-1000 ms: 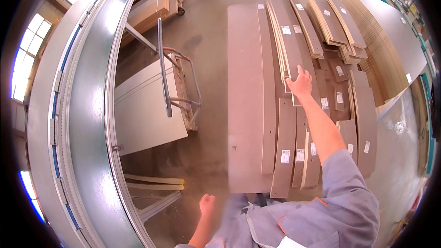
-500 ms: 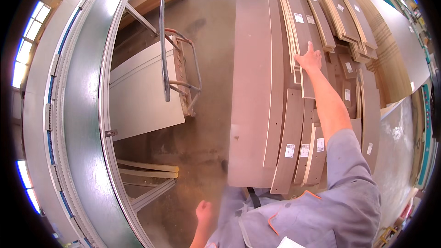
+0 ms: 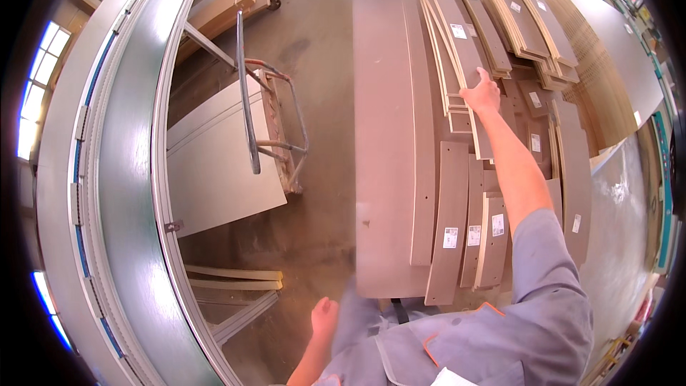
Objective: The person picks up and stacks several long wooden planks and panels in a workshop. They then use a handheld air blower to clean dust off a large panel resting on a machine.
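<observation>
Over the pile at the right, my right hand (image 3: pixel 484 94) grips a long brown board (image 3: pixel 468 46) with a white label. The thumb lies at the board's left edge and the fingers reach across its top. This board sits slightly askew on thinner brown boards (image 3: pixel 437 57), whose pale edges show along its left side. My left hand (image 3: pixel 324 318) hangs low near my leg, its fingers curled into a fist, with nothing visible in it. Just below the gripped board lie shorter labelled boards (image 3: pixel 450 221).
A wide brown panel (image 3: pixel 386 171) lies beneath the pile's left side. More stacked boards (image 3: pixel 514 21) and a large sheet stack (image 3: pixel 607 50) stand to the right. Left are a metal-framed machine bed (image 3: pixel 128 171), a cart with a tube handle (image 3: pixel 250 100) and white panels (image 3: pixel 221 157).
The gripped board has shifted a little toward me and swung against the boards under it, with my right hand on it. My left hand has risen slightly. The whole view has turned a little.
</observation>
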`<state>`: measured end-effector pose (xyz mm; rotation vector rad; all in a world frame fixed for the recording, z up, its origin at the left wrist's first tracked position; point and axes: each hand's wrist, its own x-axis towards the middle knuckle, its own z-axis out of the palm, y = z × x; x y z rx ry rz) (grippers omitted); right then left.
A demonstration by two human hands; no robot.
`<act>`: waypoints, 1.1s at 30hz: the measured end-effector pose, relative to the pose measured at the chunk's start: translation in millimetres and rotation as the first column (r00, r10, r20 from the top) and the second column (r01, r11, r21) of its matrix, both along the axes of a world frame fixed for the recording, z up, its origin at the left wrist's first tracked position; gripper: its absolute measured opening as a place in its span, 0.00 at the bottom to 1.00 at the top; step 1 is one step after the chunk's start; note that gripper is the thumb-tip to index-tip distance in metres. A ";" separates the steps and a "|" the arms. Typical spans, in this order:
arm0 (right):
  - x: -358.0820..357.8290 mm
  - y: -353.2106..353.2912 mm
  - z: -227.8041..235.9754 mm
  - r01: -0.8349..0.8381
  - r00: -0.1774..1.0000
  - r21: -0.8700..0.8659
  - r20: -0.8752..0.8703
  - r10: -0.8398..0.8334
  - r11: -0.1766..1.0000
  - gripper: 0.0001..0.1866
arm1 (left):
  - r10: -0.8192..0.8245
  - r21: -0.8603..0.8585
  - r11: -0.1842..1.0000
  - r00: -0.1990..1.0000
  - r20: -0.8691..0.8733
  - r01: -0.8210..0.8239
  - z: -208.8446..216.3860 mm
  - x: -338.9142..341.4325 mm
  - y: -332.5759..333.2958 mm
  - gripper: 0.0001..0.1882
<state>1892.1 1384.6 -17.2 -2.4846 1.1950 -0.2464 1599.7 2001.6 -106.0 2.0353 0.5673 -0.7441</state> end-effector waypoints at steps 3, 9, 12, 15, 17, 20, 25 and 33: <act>4.4 9.7 -2.6 0.029 1.000 0.021 0.010 -0.029 0.999 0.43 | 0.048 -0.089 0.995 0.994 0.096 -0.040 -7.1 28.7 -4.5 0.19; 27.1 36.6 -2.3 0.086 0.996 0.006 -0.033 -0.086 0.996 0.47 | -0.208 -0.102 0.972 0.978 0.026 0.210 -62.8 69.6 26.2 0.18; 45.1 30.9 -18.5 0.123 0.983 -0.062 -0.133 -0.130 0.990 0.50 | -0.390 -0.074 0.920 0.918 -0.064 0.386 -44.6 122.7 5.6 0.20; 63.5 22.1 -25.6 0.137 0.966 -0.145 -0.200 -0.165 0.980 0.53 | -0.302 -0.172 0.941 0.953 -0.033 0.292 -77.4 158.6 9.3 0.20; 71.3 20.1 -23.4 0.154 0.960 -0.109 -0.220 -0.174 0.982 0.54 | -0.281 -0.202 0.943 0.959 -0.048 0.266 -83.5 176.8 8.9 0.21; 79.0 16.0 -21.6 0.152 0.958 -0.094 -0.229 -0.170 0.984 0.55 | -0.247 -0.240 0.945 0.966 -0.078 0.222 -94.3 196.5 12.4 0.21; 80.1 13.7 -15.4 0.100 0.978 -0.031 -0.180 -0.104 0.995 0.56 | -0.345 -0.233 0.913 0.939 -0.006 0.334 -81.9 230.9 -1.8 0.18; 76.2 13.0 -19.8 0.145 0.962 -0.044 -0.227 -0.151 0.988 0.56 | -0.568 -0.475 0.689 0.815 0.116 0.547 6.8 346.2 -203.2 0.14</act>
